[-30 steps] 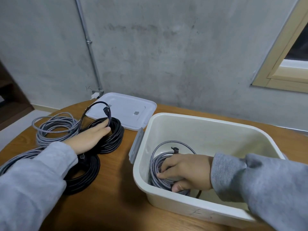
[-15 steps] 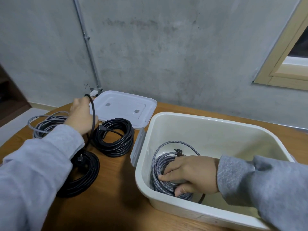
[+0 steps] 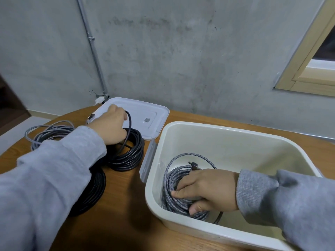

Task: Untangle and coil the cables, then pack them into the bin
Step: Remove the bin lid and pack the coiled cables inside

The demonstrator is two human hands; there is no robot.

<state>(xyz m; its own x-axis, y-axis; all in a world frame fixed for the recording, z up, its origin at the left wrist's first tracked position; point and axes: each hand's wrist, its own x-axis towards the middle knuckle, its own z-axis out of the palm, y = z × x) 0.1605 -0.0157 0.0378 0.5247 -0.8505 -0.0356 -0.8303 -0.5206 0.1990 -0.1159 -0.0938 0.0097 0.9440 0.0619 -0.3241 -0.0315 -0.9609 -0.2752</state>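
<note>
Nearest the table's (image 3: pixel 126 205) front edge, the right hand (image 3: pixel 206 190) reaches into the bin (image 3: pixel 226 138), fingers and thumb clamped on the grey braided coil (image 3: pixel 176 180) lying at its left end. Left of the bin lie two black coils (image 3: pixel 90 191) (image 3: pixel 129 154); the left hand (image 3: pixel 110 126) grips a strand rising from the farther one. Beyond, a grey coil (image 3: pixel 48 132) and the lid (image 3: pixel 145 115) sit by the back edge. No writing is legible.

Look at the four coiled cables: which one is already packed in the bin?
The grey braided coil under the right hand, inside the white bin. The two black coils and the other grey coil lie on the table.
</note>
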